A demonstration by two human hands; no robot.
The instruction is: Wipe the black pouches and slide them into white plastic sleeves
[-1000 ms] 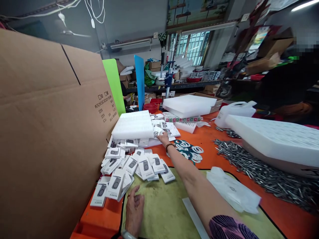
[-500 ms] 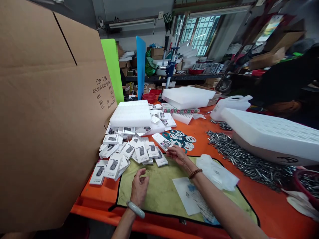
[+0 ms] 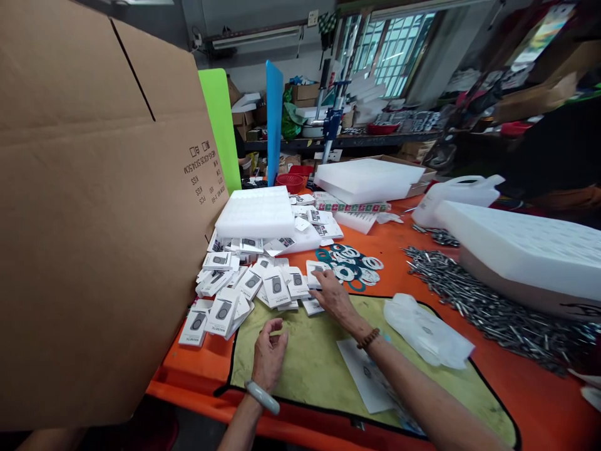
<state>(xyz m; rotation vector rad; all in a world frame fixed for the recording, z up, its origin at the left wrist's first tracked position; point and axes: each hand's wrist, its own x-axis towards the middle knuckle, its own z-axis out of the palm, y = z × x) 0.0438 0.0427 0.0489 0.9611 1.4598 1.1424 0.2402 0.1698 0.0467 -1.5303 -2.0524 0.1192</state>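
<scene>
My right hand pinches the near edge of a small white box with a dark picture on it, at the right end of a heap of similar boxes. Several of these are printed "MAGNETIC" with a dark round device. My left hand hovers over the olive cloth, nearest the heap's front; its fingers are loosely curled, apart from the thumb, with nothing in them. Just beyond the right hand lie white and teal rings. The right hand hides part of its box.
A large cardboard carton walls off the left. White foam trays lie behind the heap. Translucent bags rest on the cloth. To the right are loose metal pieces, a big foam block and a white jug.
My right hand has brought the box left and down against the heap, and its face now shows a different print. My left hand stays nearly in place. The view has shifted slightly.
</scene>
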